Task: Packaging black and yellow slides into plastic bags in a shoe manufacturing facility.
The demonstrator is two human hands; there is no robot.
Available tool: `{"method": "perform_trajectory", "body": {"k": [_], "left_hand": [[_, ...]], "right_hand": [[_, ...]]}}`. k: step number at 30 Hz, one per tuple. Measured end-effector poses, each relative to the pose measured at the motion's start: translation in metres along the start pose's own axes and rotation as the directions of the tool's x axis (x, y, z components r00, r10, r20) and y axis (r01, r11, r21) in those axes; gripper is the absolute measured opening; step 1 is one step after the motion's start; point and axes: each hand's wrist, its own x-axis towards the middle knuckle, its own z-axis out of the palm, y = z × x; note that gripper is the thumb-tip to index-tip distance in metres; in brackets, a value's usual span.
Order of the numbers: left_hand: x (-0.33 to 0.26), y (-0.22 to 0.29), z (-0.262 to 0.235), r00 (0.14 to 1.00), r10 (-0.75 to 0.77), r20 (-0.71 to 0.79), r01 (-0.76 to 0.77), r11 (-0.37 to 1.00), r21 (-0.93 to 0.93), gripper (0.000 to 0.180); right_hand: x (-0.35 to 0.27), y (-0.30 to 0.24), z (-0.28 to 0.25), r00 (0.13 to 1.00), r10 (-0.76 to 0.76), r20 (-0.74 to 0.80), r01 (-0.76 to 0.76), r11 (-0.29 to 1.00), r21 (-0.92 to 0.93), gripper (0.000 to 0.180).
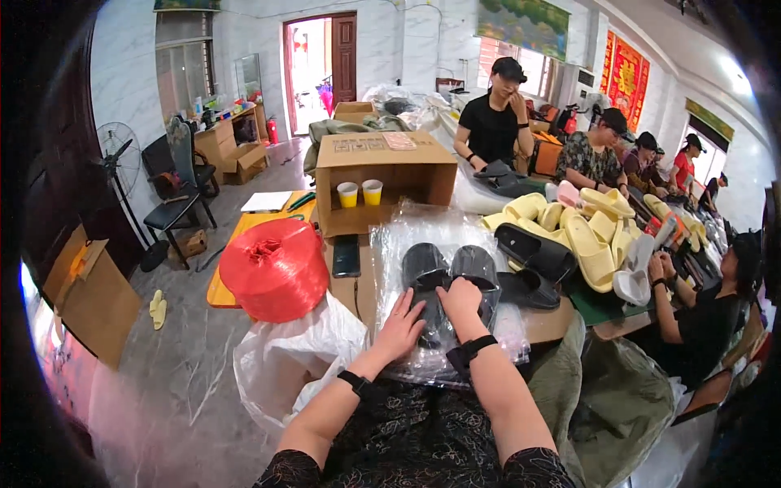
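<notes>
A pair of black slide slippers [425, 262] lies side by side in front of me, with a clear plastic bag [389, 264] around or over them. Against the left slipper rests my left hand [400, 327], its fingers stretched out and apart on the plastic. My right hand [461, 304] is closed at the inner side of the right slipper, fingers curled on the bag; its fingertips are partly hidden. More clear bags lie stacked beneath. Both wrists wear black bands.
Yellow slippers [590, 248] and black slippers [533, 250] are piled to the right. A cardboard box [447, 175] holds two yellow cups [373, 193]. Red twine roll [272, 272] and a phone [346, 257] stand left. Co-workers [496, 122] line the right side.
</notes>
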Motion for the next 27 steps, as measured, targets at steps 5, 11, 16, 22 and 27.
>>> {"method": "perform_trajectory", "body": {"k": [5, 11, 16, 22, 27], "left_hand": [[0.009, 0.004, 0.006, 0.999, -0.016, -0.028, 0.012, 0.993, -0.114, 0.048], [0.001, -0.006, 0.006, 0.998, -0.039, -0.038, 0.035, 0.994, -0.101, 0.052], [0.002, -0.008, 0.008, 0.996, -0.001, -0.089, 0.000, 1.000, -0.004, 0.054], [0.000, -0.007, 0.004, 0.991, -0.132, -0.018, 0.126, 0.973, -0.194, 0.063], [0.000, -0.003, 0.004, 0.993, -0.121, -0.011, 0.120, 0.989, -0.084, 0.070]], "right_hand": [[0.009, 0.010, -0.002, 0.998, 0.068, -0.006, -0.067, 0.989, 0.129, 0.047], [0.012, -0.001, 0.010, 0.997, 0.038, -0.060, -0.033, 0.996, 0.087, 0.056], [0.019, 0.006, 0.020, 0.992, 0.046, -0.120, -0.033, 0.994, 0.107, 0.043], [0.020, 0.008, 0.025, 0.988, -0.015, -0.152, 0.028, 0.996, 0.082, 0.035], [0.025, 0.011, 0.027, 0.981, -0.044, -0.190, 0.056, 0.997, 0.061, 0.033]]}}
